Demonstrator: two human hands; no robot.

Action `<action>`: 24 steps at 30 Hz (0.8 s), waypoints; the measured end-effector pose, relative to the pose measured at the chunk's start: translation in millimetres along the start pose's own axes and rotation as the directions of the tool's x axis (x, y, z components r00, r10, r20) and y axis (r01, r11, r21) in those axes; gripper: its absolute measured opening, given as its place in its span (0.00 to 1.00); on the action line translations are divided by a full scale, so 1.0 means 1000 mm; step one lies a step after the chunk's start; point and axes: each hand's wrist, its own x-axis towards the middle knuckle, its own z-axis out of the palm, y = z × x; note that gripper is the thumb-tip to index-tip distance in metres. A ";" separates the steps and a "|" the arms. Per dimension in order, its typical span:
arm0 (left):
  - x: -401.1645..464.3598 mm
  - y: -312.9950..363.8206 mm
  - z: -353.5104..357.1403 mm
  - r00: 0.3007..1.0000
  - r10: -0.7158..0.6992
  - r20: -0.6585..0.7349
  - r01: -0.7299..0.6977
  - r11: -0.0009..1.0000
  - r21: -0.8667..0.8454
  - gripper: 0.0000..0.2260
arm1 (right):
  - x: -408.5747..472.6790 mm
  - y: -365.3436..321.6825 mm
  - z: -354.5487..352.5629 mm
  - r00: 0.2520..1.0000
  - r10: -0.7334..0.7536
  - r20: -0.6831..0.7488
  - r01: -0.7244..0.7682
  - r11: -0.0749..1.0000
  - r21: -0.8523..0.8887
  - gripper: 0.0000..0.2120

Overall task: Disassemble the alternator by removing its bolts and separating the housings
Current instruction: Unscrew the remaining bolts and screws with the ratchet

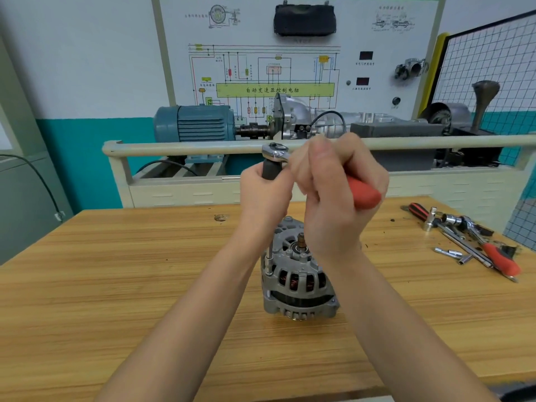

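Observation:
A silver alternator stands on end on the wooden table, its shaft pointing up and copper windings visible through the housing slots. A thin extension bar rises from a bolt on the alternator's left edge. My left hand grips the dark socket adapter under the ratchet head. My right hand holds the ratchet's red handle. Both hands are raised above the alternator.
Loose tools lie at the table's right: a second red-handled ratchet, sockets, a T-bar and a red-black handle. Behind the table stands a training rig with a blue motor, a rail and a wiring board. A wire mesh panel is at the right.

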 end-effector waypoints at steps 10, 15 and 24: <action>0.016 0.003 -0.020 0.932 -0.079 0.354 0.113 0.991 -0.076 0.15 | 0.041 0.035 -0.045 0.630 0.776 -0.032 -0.357 0.325 0.875 0.26; 0.019 0.004 -0.019 0.846 -0.185 0.499 0.277 0.954 -0.116 0.19 | 0.045 0.044 -0.044 0.573 0.817 -0.061 -0.311 0.286 0.906 0.24; 0.008 0.000 0.000 0.996 -0.079 -0.048 0.078 0.997 -0.018 0.17 | 0.008 0.004 -0.004 0.996 0.084 0.027 -0.087 0.991 0.105 0.17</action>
